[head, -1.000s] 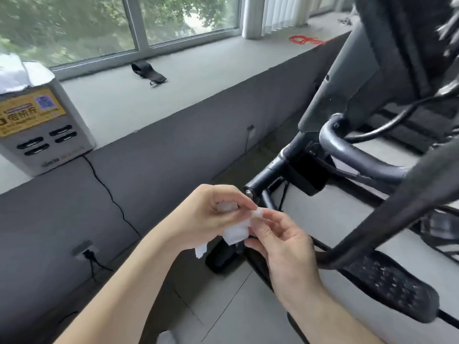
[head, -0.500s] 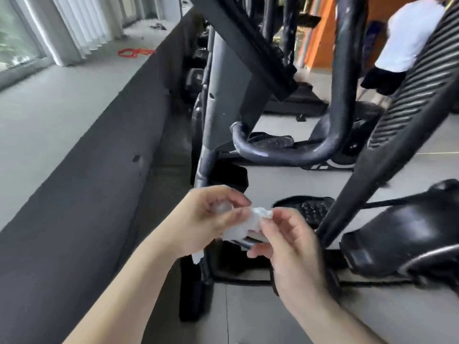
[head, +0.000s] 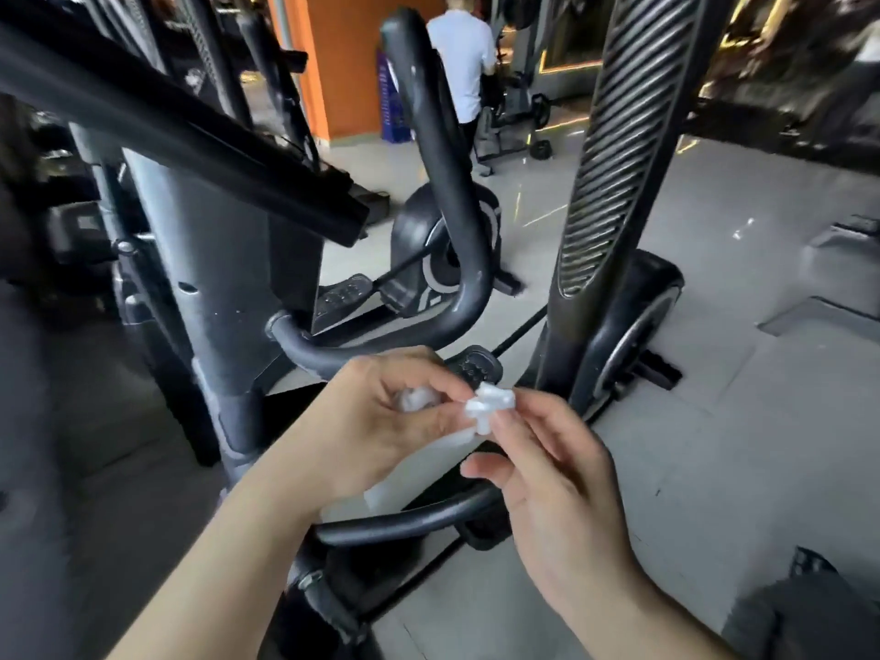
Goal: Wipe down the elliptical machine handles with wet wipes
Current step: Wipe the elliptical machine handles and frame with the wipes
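Low in the centre of the frame, both hands meet over a crumpled white wet wipe. The left hand comes in from the lower left. Its fingers are curled round a bunched part of the wipe, with a scrap of white showing inside the curl and another corner hanging under the palm. The right hand comes in from the lower right and pinches the wipe's free end between thumb and forefinger. Its other fingers are loosely bent and hold nothing. The wipe is held in the air between the two hands, touching neither handle.

Behind the hands stands the elliptical machine. Its smooth curved handle rises up the middle of the frame, bends round just above the left hand and joins the grey central column at centre left. The ribbed handle (its grip cut with slanting grooves) stands upright right of centre, running from the top edge down to just above the right hand. A lower black bar crosses beneath the hands, partly hidden by them. A studded pedal shows between the left hand's knuckles and the foot of the ribbed handle. A rounded flywheel housing sits behind that handle on the pale grey floor.

At top centre, in the background, a person in a white shirt stands beside an orange wall.
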`<state>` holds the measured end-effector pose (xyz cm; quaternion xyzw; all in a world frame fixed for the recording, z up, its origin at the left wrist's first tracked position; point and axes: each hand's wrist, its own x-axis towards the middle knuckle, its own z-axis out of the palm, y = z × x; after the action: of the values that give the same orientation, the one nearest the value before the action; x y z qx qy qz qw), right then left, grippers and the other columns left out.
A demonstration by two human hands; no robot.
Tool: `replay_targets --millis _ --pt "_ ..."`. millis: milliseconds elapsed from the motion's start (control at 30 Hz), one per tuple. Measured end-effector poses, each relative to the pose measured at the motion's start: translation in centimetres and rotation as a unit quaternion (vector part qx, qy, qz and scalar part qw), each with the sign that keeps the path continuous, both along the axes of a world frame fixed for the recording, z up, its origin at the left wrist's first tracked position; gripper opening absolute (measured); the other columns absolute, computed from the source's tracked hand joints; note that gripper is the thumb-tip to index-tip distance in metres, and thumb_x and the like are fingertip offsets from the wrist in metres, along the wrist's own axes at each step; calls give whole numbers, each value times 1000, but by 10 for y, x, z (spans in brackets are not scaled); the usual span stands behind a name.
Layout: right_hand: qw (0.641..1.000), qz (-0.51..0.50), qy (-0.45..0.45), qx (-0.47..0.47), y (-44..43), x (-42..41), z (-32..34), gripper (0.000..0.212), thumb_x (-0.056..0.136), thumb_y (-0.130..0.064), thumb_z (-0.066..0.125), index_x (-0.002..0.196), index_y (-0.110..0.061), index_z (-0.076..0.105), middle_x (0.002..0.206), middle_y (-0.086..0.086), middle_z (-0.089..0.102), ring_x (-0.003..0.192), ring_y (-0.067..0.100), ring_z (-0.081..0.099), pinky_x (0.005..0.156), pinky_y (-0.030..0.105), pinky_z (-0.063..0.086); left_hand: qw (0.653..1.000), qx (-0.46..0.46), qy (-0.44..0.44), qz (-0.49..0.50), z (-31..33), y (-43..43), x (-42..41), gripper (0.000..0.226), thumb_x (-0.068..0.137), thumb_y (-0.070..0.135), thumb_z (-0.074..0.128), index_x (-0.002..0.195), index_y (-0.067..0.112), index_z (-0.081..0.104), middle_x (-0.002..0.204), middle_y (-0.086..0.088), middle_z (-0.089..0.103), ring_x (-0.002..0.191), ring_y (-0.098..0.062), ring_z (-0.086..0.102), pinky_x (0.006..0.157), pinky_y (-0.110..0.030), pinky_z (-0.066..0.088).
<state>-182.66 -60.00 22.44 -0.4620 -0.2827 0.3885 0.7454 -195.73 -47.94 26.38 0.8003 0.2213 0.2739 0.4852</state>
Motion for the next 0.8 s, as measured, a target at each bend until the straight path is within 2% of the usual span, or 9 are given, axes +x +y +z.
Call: replay_targets --millis 100,233,367,467,533,600,667,733,800 --pt "996 -88 5 28 1 -21 9 26 83 -19 70 102 -2 72 99 14 78 88 24 76 84 38 59 997 -9 -19 -76 6 14 0 14 87 28 76 98 20 82 86 5 71 72 -3 65 65 -13 48" --pt "978 -200 -7 56 0 -47 19 25 84 -13 71 104 1 70 100 16 78 95 27 76 89 36 60 992 0 -38 -124 16 25 -2 11 92 27 72 98 23 81 84 8 72 65 -8 63 59 -20 48" --pt "954 -287 -54 64 0 -52 43 28 82 -16 75 107 -3 72 101 11 79 95 23 76 90 35 59 991 -5 -73 -108 34 28 10 9 94 25 74 101 22 78 82 7 72 57 -5 57 58 -20 49" --pt "928 -351 -106 67 0 -37 63 15 92 -5 74 104 -13 75 97 5 79 89 18 75 87 34 58 989 -29 -107 -99 54 20 26 13 94 25 75 107 21 76 87 -2 71 54 -6 54 56 -23 51" --pt "911 -384 -130 70 1 -25 76 18 93 -3 74 102 -19 76 92 1 79 85 15 73 87 36 58 988 -16 -130 -86 65 16 38 18 93 27 75 111 22 74 98 3 72 61 -5 58 67 -28 57" --pt "901 -403 -135 80 3 -13 90 20 93 -6 75 101 -24 77 91 -3 78 85 13 71 89 35 58 987 -7 -153 -51 74 15 48 24 91 37 75 113 29 72 98 13 72 75 -11 63 87 -44 60" --pt "895 -413 -145 84 7 -1 104 20 92 -9 76 99 -28 78 94 -4 78 88 11 71 91 33 58 986 -7 -168 -23 84 14 55 27 89 46 72 114 34 70 104 17 72 84 -17 65 91 -55 58" --pt "893 -414 -152 90 13 7 117 19 92 -11 78 101 -28 78 99 -2 80 93 12 73 92 33 58 983 2 -185 -5 93 11 58 26 91 44 72 115 34 69 104 17 72 81 -14 64 88 -54 59" --pt "888 -422 -158 98 18 14 129 18 92 -11 78 105 -23 78 103 2 80 95 15 74 87 30 59 978 4 -206 1 101 8 61 23 94 37 72 116 29 70 99 16 72 70 -7 63 78 -41 59"
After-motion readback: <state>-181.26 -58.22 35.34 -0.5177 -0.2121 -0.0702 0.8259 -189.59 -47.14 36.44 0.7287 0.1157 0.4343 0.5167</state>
